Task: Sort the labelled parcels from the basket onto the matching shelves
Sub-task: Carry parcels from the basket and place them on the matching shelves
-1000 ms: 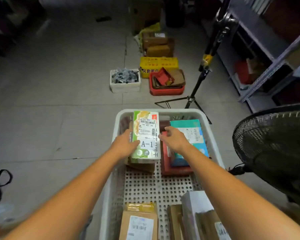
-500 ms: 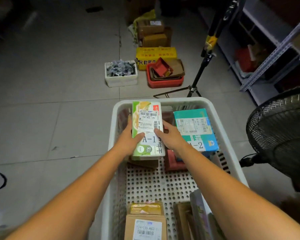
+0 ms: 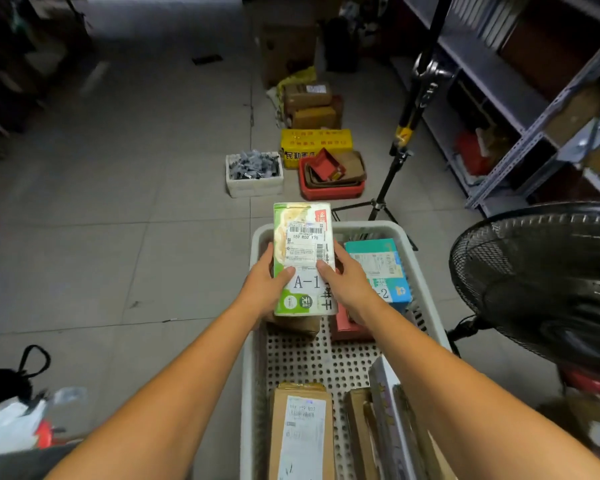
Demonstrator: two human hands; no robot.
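1. The green parcel [image 3: 303, 258] marked A-1 was held upright above the far end of the white basket [image 3: 371, 226], at twelve o'clock from the person, with its label facing the camera.
2. The left hand [image 3: 265, 287] gripped its left edge and the right hand [image 3: 345, 287] its right edge. Each thumb was pressed flat on the front near the A-1 mark. The other fingers curled behind the parcel, and how they lay could not be told.
3. The step in hand looked like reading the label before carrying the parcel to the grey shelves [image 3: 520, 98] at two o'clock.
4. The parcel's wrapping looked glossy, and the grip sat on its lower half. If one hand let go, the top could tip and the parcel slide back onto the teal parcel [image 3: 378, 268] marked A-2, just beside it at one o'clock.
5. The black fan [image 3: 541, 282] at three o'clock and the tripod [image 3: 385, 188] at one o'clock both stood between basket and shelves. A swing of the arm or a careless step could knock either one.
6. The shelf markings were not readable from here, so the A-1 parcel might be set on the wrong one.
7. The brown parcel [image 3: 302, 431] at six o'clock remained in the basket, so the sorting seemed far from finished.
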